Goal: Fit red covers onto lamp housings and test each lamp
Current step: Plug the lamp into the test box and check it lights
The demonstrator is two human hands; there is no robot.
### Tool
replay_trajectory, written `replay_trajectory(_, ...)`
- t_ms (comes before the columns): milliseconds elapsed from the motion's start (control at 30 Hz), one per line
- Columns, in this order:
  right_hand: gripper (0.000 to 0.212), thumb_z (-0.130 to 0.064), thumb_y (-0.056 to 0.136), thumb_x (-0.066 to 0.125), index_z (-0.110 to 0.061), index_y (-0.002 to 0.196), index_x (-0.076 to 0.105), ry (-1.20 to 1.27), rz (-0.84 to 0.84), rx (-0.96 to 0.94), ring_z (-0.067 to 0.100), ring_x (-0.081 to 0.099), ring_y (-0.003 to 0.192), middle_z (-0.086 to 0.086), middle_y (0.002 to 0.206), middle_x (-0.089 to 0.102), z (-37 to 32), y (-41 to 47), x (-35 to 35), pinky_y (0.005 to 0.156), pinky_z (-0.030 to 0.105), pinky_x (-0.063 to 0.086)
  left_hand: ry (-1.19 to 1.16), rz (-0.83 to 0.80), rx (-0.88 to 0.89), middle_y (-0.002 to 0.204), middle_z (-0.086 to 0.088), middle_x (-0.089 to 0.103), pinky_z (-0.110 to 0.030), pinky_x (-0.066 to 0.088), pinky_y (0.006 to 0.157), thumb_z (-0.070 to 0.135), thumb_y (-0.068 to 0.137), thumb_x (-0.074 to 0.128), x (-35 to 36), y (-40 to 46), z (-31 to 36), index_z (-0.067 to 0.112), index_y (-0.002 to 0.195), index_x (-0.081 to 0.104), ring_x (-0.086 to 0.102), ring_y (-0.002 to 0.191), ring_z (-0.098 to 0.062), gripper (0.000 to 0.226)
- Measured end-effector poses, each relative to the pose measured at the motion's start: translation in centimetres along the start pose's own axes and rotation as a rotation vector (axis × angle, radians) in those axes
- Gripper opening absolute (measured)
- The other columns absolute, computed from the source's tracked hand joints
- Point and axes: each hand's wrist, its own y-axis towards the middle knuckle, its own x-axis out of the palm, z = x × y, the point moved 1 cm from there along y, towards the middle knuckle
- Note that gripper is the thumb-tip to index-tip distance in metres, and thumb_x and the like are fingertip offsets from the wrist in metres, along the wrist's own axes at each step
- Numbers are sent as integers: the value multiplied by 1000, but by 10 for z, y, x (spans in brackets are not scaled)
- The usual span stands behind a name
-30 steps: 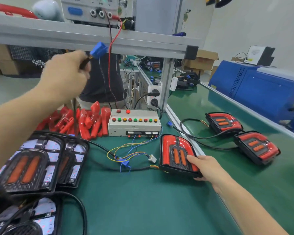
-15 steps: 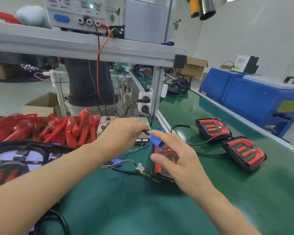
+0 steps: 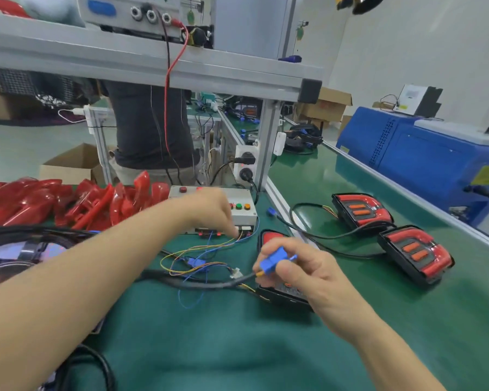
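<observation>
My right hand pinches a blue connector on a black cable, just above a red-covered lamp lying on the green bench. My left hand reaches over the grey test box, its fingertips down at the box's front terminal strip among thin coloured wires. Whether it pinches a wire is unclear. Two more covered lamps lie to the right. A pile of loose red covers sits at the left, with uncovered housings in front of it.
An aluminium frame post with power sockets stands behind the test box, and a power supply sits on the shelf overhead. A blue machine lies beyond the conveyor edge on the right. Another person stands behind the bench.
The blue connector passed from my raised left hand to my right hand, which left the lamp. My left hand came down onto the test box's front.
</observation>
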Motion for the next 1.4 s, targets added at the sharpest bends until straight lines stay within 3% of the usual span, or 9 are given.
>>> replay_trajectory(67, 16, -20, 92, 54, -23, 99, 68, -18, -30, 33, 12, 67, 92, 0, 98, 72, 2, -2, 2, 87, 24, 52, 71, -282, -27, 81, 5, 68, -28, 51, 79, 45, 72, 76, 30, 5, 2, 16, 87, 74, 62, 84, -13, 32)
replay_trajectory(133, 17, -31, 91, 54, -25, 99, 68, 20, 5, 61, 17, 66, 108, 2, 112, 71, 5, 1, 2, 90, 25, 51, 64, -331, -27, 66, -2, 59, -25, 47, 63, 30, 75, 76, 50, 6, -2, 14, 75, 69, 57, 69, -14, 18)
replay_trajectory(300, 12, -14, 98, 45, -10, 102, 55, 302, 354, 30, 23, 71, 90, 8, 91, 71, 20, 29, -8, 77, 29, 57, -346, 10, -98, 68, -4, 65, -17, 41, 51, 0, 82, 62, 40, 7, -17, 8, 91, 72, 52, 53, -10, 16)
replay_trajectory(467, 20, -9, 100, 47, -20, 112, 58, -204, 772, -138, 3, 65, 78, 5, 86, 65, 23, 56, -29, 80, 21, 53, -713, 301, -74, 70, -9, 64, -20, 38, 49, -9, 83, 60, 2, 0, -33, 9, 80, 67, 53, 46, -9, 20)
replay_trajectory(633, 45, -19, 101, 47, -33, 143, 37, -466, 484, 40, 7, 54, 88, 0, 98, 63, 41, 72, -22, 86, 25, 42, -983, 360, -34, 72, -11, 62, -13, 30, 41, -8, 82, 61, 15, -12, -36, 10, 85, 67, 39, 46, -9, 18)
replay_trajectory(800, 16, -8, 94, 58, -18, 105, 57, -272, 355, 116, -1, 58, 64, -2, 87, 69, 54, 87, -9, 64, 14, 44, -1028, 364, 28, 62, 5, 68, -6, 35, 45, -6, 83, 63, 34, -13, -25, 12, 81, 66, 51, 48, 2, 19)
replay_trajectory(1000, 29, -4, 89, 65, -30, 100, 70, -218, 296, 78, -3, 54, 59, -8, 79, 64, 53, 94, -3, 63, 8, 44, -914, 459, 34, 77, -6, 68, -12, 47, 67, -6, 81, 66, 30, -12, -34, 0, 94, 71, 58, 69, -8, 15)
replay_trajectory(1233, 24, -5, 80, 76, -27, 82, 67, -300, 327, 85, 5, 59, 65, -3, 82, 70, 50, 100, 3, 67, 22, 53, -838, 425, 34, 79, -3, 71, -10, 47, 67, -5, 78, 70, 31, -16, -35, 5, 89, 74, 60, 68, -5, 16)
replay_trajectory(1400, 23, -6, 78, 77, -27, 81, 69, -337, 350, 71, 15, 55, 70, 7, 85, 70, 47, 100, 4, 77, 39, 54, -1016, 417, -29, 49, 10, 64, -2, 36, 46, -11, 79, 65, 27, -18, -35, -4, 98, 69, 51, 41, 7, 21)
